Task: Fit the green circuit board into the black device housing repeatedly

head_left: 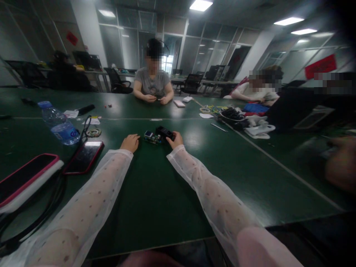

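Observation:
Resting on the green table (155, 193), my left hand (130, 143) lies flat with its fingers stretched out and nothing in it. Just right of its fingertips is a small circuit board (151, 137) with a little screen-like square on it. My right hand (175, 139) grips the near right end of a black plastic case (164, 131), thumb on the near side and fingers behind. The case sits tilted beside the board; whether the two are joined I cannot tell.
At left stand a water bottle (62, 126), a red-edged phone (84, 157) and another phone on a white block (30, 178), with black cables around them. Tweezers (219, 127) and a cable heap (232, 114) lie right. A person (154, 81) sits opposite; a blurred hand is at far right.

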Tool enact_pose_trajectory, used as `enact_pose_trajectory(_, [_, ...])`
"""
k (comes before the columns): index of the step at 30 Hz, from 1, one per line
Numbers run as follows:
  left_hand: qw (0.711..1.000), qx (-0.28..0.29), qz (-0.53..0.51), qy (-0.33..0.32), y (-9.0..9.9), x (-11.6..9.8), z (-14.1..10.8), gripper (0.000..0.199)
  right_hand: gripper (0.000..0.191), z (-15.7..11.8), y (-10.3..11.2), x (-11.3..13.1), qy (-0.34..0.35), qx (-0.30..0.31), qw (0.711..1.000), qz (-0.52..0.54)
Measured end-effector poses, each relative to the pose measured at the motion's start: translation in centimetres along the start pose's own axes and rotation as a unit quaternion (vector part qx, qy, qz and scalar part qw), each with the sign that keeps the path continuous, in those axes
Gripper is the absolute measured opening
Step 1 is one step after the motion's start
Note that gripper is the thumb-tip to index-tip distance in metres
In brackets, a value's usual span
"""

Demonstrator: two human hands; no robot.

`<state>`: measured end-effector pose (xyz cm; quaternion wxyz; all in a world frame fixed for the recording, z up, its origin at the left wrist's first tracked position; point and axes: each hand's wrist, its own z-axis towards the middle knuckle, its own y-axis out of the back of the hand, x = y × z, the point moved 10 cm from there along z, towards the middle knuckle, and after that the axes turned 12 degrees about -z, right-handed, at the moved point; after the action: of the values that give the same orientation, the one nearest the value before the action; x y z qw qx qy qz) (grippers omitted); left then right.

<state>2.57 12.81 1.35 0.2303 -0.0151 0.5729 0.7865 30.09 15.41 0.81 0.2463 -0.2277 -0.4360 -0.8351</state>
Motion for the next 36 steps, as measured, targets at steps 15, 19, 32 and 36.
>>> enact_pose_trajectory(15, [1.000, 0.003, 0.001, 0.004, 0.1, -0.4, -0.1, 0.036, 0.052, 0.0, -0.3, 0.1, 0.001, 0.028, 0.999, -0.025])
enact_pose_trajectory(19, [1.000, 0.004, -0.004, 0.009, 0.2, -0.5, -0.2, 0.036, 0.048, 0.0, -0.1, -0.1, -0.003, 0.020, 1.000, -0.009])
enact_pose_trajectory(32, [1.000, 0.000, -0.007, 0.007, 0.6, -1.1, -0.4, 0.036, 0.051, -2.2, 2.5, 4.4, 0.047, -0.026, 0.988, 0.145])
enact_pose_trajectory(36, [1.000, -0.005, -0.008, 0.002, 0.6, -1.2, -0.4, 0.036, 0.048, -2.7, 1.7, 5.8, 0.084, 0.033, 0.985, 0.144])
